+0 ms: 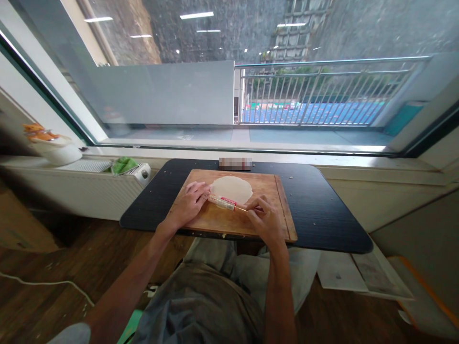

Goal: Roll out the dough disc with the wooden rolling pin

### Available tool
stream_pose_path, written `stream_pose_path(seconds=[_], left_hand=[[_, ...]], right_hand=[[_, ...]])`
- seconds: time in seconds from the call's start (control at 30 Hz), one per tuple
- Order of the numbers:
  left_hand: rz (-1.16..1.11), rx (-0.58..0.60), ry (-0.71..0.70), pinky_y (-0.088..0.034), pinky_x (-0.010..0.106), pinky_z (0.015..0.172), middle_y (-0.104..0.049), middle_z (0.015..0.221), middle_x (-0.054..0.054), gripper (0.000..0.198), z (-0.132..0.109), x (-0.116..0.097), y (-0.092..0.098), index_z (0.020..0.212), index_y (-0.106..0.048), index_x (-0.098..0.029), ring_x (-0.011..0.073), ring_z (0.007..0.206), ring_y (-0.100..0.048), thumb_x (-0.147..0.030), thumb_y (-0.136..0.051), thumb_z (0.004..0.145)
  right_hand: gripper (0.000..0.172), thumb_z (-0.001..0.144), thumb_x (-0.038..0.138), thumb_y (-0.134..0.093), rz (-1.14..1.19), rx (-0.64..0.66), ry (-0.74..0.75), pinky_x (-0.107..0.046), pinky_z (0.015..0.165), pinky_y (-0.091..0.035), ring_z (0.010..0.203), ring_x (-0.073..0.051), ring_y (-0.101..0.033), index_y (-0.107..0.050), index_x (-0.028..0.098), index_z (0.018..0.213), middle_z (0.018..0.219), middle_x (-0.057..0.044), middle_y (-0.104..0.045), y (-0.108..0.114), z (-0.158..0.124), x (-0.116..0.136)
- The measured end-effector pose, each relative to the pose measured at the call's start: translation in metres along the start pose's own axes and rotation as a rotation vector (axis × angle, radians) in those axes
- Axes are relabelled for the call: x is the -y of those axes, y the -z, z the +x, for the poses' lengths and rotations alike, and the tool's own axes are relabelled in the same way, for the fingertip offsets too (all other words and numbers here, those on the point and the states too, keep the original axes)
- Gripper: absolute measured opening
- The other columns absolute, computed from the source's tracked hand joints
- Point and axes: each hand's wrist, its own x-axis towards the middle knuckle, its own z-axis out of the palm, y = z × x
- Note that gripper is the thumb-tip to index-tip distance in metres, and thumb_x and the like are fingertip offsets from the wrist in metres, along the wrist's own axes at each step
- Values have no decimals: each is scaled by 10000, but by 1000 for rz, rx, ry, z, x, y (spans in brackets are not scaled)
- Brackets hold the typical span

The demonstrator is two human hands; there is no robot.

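Note:
On a wooden cutting board point(233, 225) lies a thin, pale round sheet of dough point(231, 188). A slim stick in a clear sleeve with red and white print point(223, 202) slants across the sheet's near edge. My left hand point(193, 200) is over the left part of the board, its fingers closed at the left end of the sleeve. With fingers pinched, my right hand point(265, 217) grips the thin bare end of the stick on the right. The fingertips of both hands are partly hidden.
The board rests on a black tabletop point(322, 217) above my lap, with a small blurred box point(235, 164) behind it. Small crumbs dot the tabletop. To the left stands a white radiator point(96, 186) bearing a green cloth point(124, 165) and a white pot point(59, 150). A window is ahead.

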Motion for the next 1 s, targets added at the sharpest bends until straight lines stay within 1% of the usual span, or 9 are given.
stream_pose_path(seconds=[0.1,0.23,0.33,0.4,0.57,0.67,0.77,0.9,1.0], left_hand=[[29,-11,25,-364,535,1365,-680,1583,91,513,3,0,-6,1521,-706,-281,274,1514,-535,-479,-384,1175],[59,-43,48,-367,520,1351,-679,1574,115,552,14,2,-19,1561,-667,-259,273,1509,-540,-475,-324,1186],[107,-46,39,-377,530,1332,-663,1576,172,582,25,5,-28,1555,-667,-195,300,1526,-532,-430,-282,1187],[141,-36,13,-388,547,1314,-660,1575,186,560,34,8,-31,1539,-678,-191,322,1530,-532,-387,-297,1179],[157,45,-88,-418,607,1263,-685,1564,168,483,61,9,-31,1488,-696,-213,366,1506,-533,-302,-375,1138],[173,75,-98,-426,608,1245,-714,1505,191,468,78,4,-31,1427,-714,-175,368,1466,-553,-264,-363,1129],[223,129,-160,-427,616,1231,-728,1468,201,430,90,-2,-31,1333,-741,-167,377,1447,-555,-222,-378,1111],[282,173,-205,-422,662,1230,-723,1473,215,380,96,-5,-33,1233,-775,-166,405,1474,-541,-158,-438,1058],[308,164,-202,-392,669,1272,-703,1513,217,407,93,-2,-33,1261,-783,-144,407,1545,-505,-139,-439,1044]], right_hand=[[127,895,260,-638,-48,-21,28,-349,809,-619,939,-241,-685,-734,275,815,929,-41,-686,-1,1,-7],[208,991,263,-598,-198,-77,76,-405,902,-564,988,-269,-673,-779,288,892,939,-51,-723,-1,2,-10],[273,1003,203,-541,-258,-121,106,-435,961,-529,1048,-287,-669,-791,288,935,979,-61,-745,-2,2,-12],[314,991,156,-513,-275,-124,115,-442,981,-523,1082,-294,-669,-794,291,956,1023,-67,-757,-2,1,-13],[375,1010,118,-470,-331,-85,105,-454,1012,-521,1126,-304,-665,-805,288,1016,1087,-82,-769,-3,0,-13],[328,1088,222,-491,-377,-32,101,-464,1023,-524,1158,-316,-662,-808,287,1140,1161,-97,-776,-4,-2,-10],[307,1124,334,-530,-445,-6,111,-491,1055,-518,1186,-332,-656,-791,290,1279,1224,-108,-785,-7,-3,-8],[344,1134,345,-533,-499,28,112,-522,1114,-501,1278,-337,-656,-776,304,1375,1328,-112,-792,-8,-3,-9],[339,1138,327,-538,-494,54,122,-579,1204,-446,1385,-337,-641,-794,314,1361,1387,-99,-799,-10,-5,-11]])
